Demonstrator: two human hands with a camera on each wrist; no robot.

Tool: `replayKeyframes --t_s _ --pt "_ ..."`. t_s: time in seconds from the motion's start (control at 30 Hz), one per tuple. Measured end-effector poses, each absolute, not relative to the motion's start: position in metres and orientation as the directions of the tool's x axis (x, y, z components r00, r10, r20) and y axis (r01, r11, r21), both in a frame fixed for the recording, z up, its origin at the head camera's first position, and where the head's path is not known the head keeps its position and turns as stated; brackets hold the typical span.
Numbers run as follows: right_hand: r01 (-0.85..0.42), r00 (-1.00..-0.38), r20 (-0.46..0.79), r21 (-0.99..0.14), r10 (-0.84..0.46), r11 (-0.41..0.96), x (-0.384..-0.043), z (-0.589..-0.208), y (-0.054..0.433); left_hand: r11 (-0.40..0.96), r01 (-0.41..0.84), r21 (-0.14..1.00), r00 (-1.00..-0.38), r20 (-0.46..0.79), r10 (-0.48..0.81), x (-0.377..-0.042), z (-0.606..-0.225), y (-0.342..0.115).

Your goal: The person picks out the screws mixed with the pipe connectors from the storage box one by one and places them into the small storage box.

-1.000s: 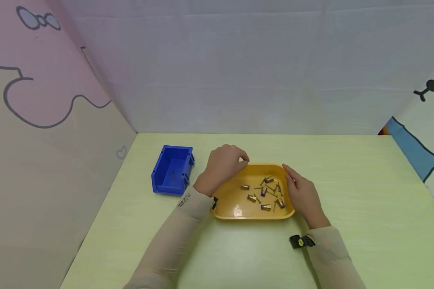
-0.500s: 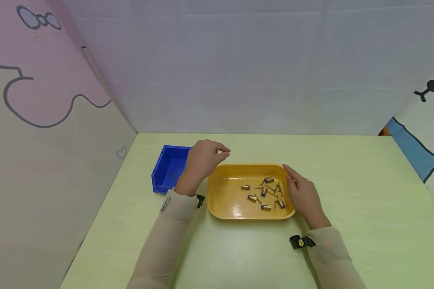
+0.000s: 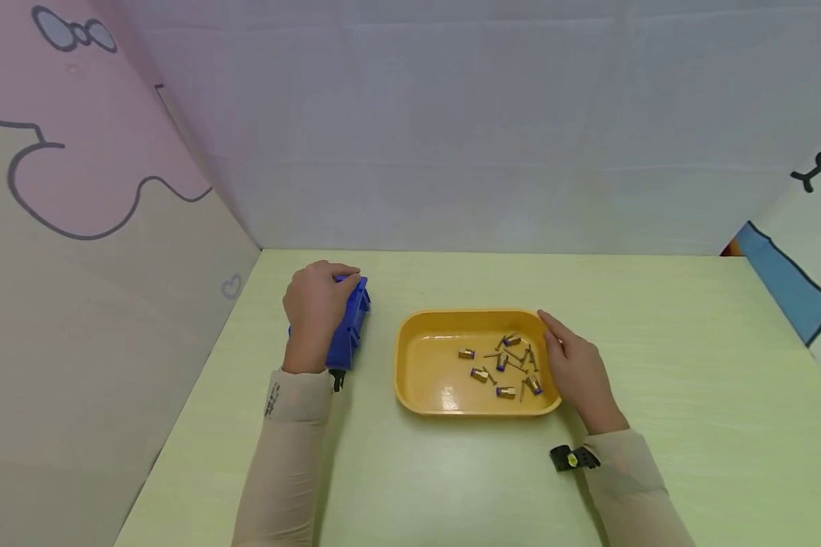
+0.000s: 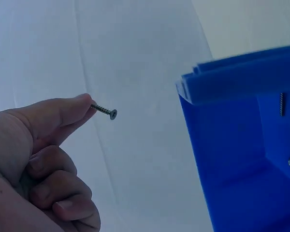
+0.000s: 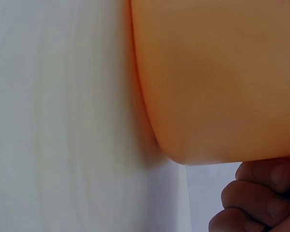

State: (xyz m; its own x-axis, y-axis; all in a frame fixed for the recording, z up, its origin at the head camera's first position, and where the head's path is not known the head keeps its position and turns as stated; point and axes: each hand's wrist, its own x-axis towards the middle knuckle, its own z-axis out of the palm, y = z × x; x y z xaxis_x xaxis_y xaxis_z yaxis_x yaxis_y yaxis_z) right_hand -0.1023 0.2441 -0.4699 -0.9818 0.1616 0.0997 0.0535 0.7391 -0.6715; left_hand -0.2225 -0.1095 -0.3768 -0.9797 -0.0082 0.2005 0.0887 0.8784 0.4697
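My left hand (image 3: pixel 315 304) is over the blue bin (image 3: pixel 346 338), covering most of its inside in the head view. Between thumb and forefinger it pinches a small screw (image 4: pixel 104 110), whose head points outward in the left wrist view. Inside the bin, that view shows another screw (image 4: pixel 282 104) and part of a second one at the frame's edge. The right hand (image 3: pixel 578 372) grips the right end of the yellow tray (image 3: pixel 424 380), with curled fingers (image 5: pixel 261 198) against its outer side. In the tray lie several brass fittings with blue collars (image 3: pixel 479 374) and several loose screws (image 3: pixel 517 367).
Both containers stand on a pale green table (image 3: pixel 438 486), with bare tabletop between them. A white cloth wall (image 3: pixel 451 137) rises behind the table, and a printed panel (image 3: pixel 75 304) closes off the left side.
My left hand has moved left from above the tray's far left corner to over the blue bin, still pinching. The right hand and the tray have stayed in place.
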Motion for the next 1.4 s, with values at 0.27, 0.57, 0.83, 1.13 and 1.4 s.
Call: replayKeyframes --t_s 0.27,0.57,0.83,1.13,1.4 --pt "0.067 -0.983 0.081 -0.677 0.165 0.733 -0.101 -0.470 0.245 0.913 -0.047 0.405 -0.974 0.183 -0.131 -0.224 -0.392 -0.130" --pt "0.071 -0.983 0.075 -0.680 0.166 0.730 -0.101 -0.469 0.244 0.917 -0.104 0.386 -0.981 0.114 -0.159 -0.225 -0.398 -0.144" --pt "0.056 -0.982 0.096 -0.677 0.164 0.734 -0.101 -0.470 0.244 0.915 -0.112 0.388 -0.983 0.093 -0.160 -0.226 -0.401 -0.146" --pt "0.058 -0.982 0.091 -0.682 0.163 0.729 -0.101 -0.469 0.244 0.919 -0.114 0.378 -0.985 0.075 -0.153 -0.228 -0.409 -0.145" --pt "0.052 -0.982 0.097 -0.680 0.160 0.732 -0.101 -0.469 0.245 0.923 -0.115 0.368 -0.983 0.090 -0.159 -0.226 -0.412 -0.146"
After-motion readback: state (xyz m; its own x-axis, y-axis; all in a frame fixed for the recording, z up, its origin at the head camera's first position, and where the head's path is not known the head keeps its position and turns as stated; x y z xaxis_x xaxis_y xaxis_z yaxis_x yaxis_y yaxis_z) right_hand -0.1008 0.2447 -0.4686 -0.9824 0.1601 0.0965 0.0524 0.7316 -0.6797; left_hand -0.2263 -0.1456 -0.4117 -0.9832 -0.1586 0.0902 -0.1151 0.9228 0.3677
